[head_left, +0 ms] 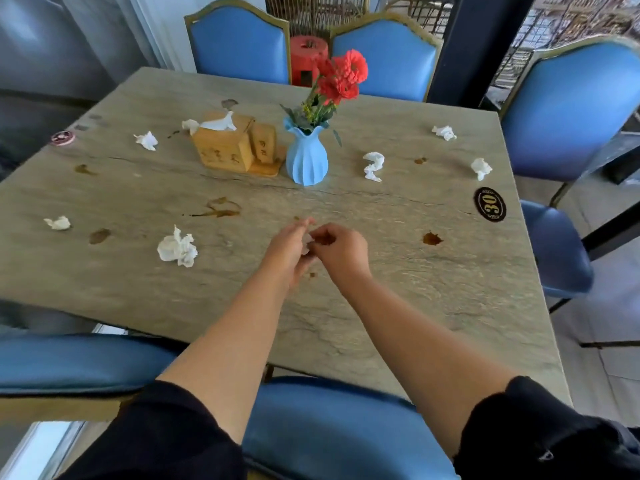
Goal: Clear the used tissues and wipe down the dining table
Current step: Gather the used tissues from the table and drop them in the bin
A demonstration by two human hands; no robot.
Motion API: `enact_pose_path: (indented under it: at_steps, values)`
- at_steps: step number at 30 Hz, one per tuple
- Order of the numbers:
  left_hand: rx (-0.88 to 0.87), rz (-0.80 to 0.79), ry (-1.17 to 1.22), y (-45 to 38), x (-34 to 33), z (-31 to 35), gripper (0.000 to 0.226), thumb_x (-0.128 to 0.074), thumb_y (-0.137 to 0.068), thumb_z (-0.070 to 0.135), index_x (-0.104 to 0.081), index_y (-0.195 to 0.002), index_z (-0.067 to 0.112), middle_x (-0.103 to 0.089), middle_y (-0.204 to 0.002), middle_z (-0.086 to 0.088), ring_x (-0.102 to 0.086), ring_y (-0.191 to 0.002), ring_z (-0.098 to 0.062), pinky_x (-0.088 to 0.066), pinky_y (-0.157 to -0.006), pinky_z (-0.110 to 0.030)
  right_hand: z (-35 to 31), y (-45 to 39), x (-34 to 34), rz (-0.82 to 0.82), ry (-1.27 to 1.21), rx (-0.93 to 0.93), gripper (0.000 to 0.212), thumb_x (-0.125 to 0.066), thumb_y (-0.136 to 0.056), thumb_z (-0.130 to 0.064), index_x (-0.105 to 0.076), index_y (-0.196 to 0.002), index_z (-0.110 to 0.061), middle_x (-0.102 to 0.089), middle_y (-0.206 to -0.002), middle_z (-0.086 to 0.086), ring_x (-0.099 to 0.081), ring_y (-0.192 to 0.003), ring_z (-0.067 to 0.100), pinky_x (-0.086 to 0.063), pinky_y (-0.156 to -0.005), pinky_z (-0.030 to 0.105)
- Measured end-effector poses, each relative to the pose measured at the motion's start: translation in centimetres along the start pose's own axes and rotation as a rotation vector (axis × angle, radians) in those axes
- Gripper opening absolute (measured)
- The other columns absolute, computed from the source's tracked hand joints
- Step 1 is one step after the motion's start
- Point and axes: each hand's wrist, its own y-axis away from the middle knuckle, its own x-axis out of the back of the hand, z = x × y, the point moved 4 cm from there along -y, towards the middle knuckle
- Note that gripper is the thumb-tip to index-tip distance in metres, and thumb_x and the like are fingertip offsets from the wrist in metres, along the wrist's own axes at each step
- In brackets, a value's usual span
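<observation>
1. Your hands meet over the middle of the desk point(346, 323). The left hand point(289, 251) has its fingers loosely extended, and the right hand point(341, 249) curls its fingers in toward it. A small scrap of white tissue point(307, 244) shows between them. It looks pinched by the right hand against the left, though motion blur makes it hard to tell which one truly holds it.

2. You are, by my reading, in the clearing step — wiping has not begun, since brown stains such as the one point(431, 239) just right of your hands are undisturbed.

3. Most of the used tissues lie scattered and well apart:
   - a large crumpled wad point(177, 249) to your left
   - a small one point(58, 223) near the left edge
   - one point(147, 140) beside the wooden tissue box point(227, 147)
   - a twisted one point(373, 165) right of the blue vase point(306, 157)
   - two more point(444, 132) and point(480, 168) toward the far right

4. Your next move likely calls for gathering the nearest wad — the large one to the left — while keeping the scrap secured. Reach around the vase, not over it, as it looks easy to tip. No cloth is in view for wiping.
</observation>
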Motion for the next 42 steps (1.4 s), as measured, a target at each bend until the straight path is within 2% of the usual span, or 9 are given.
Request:
enact_pose_path:
  at_steps: [4,6,9,14,20,25,30,36,42]
  values:
    - [0.002,0.126,-0.019,-2.5,6.7,2.1,0.025,-0.043,-0.098,0.008,-0.064,-0.093,0.019,-0.064,-0.096,-0.007,-0.063,-0.078,-0.013,-0.051,-0.058,-0.020,-2.4,-0.2,-4.8,0.051,-0.045,-0.022,0.016,-0.066,-0.083,-0.011,-0.075,-0.094,-0.018,-0.072,-0.089,-0.006,-0.064,-0.085,0.008,-0.044,-0.064,0.011]
    - [0.007,0.152,-0.042,-3.5,10.3,3.3,0.026,-0.041,-0.095,0.000,-0.063,-0.094,0.015,-0.063,-0.082,-0.006,-0.062,-0.071,-0.014,-0.049,-0.057,-0.020,-3.5,-0.4,-7.6,0.079,-0.035,-0.038,0.018,-0.061,-0.086,-0.009,-0.074,-0.095,-0.019,-0.070,-0.090,-0.007,-0.062,-0.084,0.008,-0.041,-0.059,0.009]
    - [-0.010,0.186,-0.045,-4.7,15.4,5.0,0.036,-0.035,-0.089,-0.011,-0.061,-0.090,0.014,-0.060,-0.072,-0.005,-0.058,-0.064,-0.014,-0.045,-0.058,-0.024,-5.1,-0.5,-12.1,0.071,-0.027,-0.040,0.021,-0.057,-0.088,-0.009,-0.071,-0.100,-0.019,-0.070,-0.096,-0.006,-0.061,-0.090,0.008,-0.042,-0.072,0.015]
    - [-0.049,0.242,-0.041,-6.0,22.1,6.9,0.039,-0.036,-0.088,-0.009,-0.064,-0.092,0.018,-0.062,-0.077,-0.003,-0.060,-0.064,-0.011,-0.046,-0.053,-0.021,-6.4,-1.4,-19.9,-0.108,0.157,-0.028,0.034,-0.058,-0.087,-0.010,-0.062,-0.121,-0.017,-0.059,-0.122,0.000,-0.057,-0.104,0.016,-0.043,-0.082,0.023]
    - [-0.056,0.320,0.033,-6.8,26.7,7.9,0.031,-0.042,-0.093,0.000,-0.064,-0.088,0.021,-0.064,-0.085,-0.001,-0.060,-0.067,-0.011,-0.047,-0.045,-0.019,-7.5,-2.4,-26.0,-0.283,0.441,0.064,0.070,-0.068,-0.084,-0.026,-0.034,-0.145,-0.024,-0.036,-0.145,0.005,-0.033,-0.133,0.029,-0.034,-0.106,0.036]
    - [-0.045,0.333,0.026,-7.8,29.8,8.5,0.032,-0.042,-0.093,0.003,-0.063,-0.085,0.026,-0.066,-0.087,0.002,-0.062,-0.069,-0.009,-0.043,-0.052,-0.019,-8.4,-2.9,-29.0,-0.257,0.527,0.037,0.058,-0.071,-0.082,-0.032,-0.047,-0.136,-0.033,-0.034,-0.136,0.002,-0.033,-0.126,0.025,-0.044,-0.095,0.036]
    - [-0.030,0.235,-0.069,-9.6,32.3,10.4,0.032,-0.042,-0.094,0.005,-0.064,-0.082,0.027,-0.065,-0.085,0.005,-0.060,-0.065,-0.006,-0.038,-0.043,-0.015,-8.8,-3.2,-30.5,-0.105,0.468,-0.082,0.027,-0.058,-0.086,-0.008,-0.065,-0.111,-0.012,-0.044,-0.121,0.007,-0.044,-0.114,0.027,-0.039,-0.081,0.026]
    - [0.011,0.104,-0.155,-11.2,34.5,12.0,0.032,-0.040,-0.096,0.004,-0.059,-0.080,0.025,-0.059,-0.079,0.001,-0.055,-0.063,-0.010,-0.037,-0.052,-0.023,-13.5,-3.7,-31.3,0.088,0.261,-0.126,0.031,-0.060,-0.089,-0.012,-0.064,-0.120,-0.011,-0.056,-0.123,0.005,-0.056,-0.108,0.023,-0.035,-0.078,0.019]
    - [0.163,-0.015,0.107,-10.5,35.1,12.8,0.015,-0.044,-0.100,0.020,-0.057,-0.095,0.015,-0.062,-0.099,-0.008,-0.060,-0.080,-0.018,-0.051,-0.070,-0.036,-17.7,-2.8,-33.8,0.213,0.062,-0.008,0.023,-0.069,-0.077,-0.008,-0.055,-0.094,-0.014,-0.063,-0.085,-0.001,-0.057,-0.075,0.015,-0.045,-0.062,0.023]
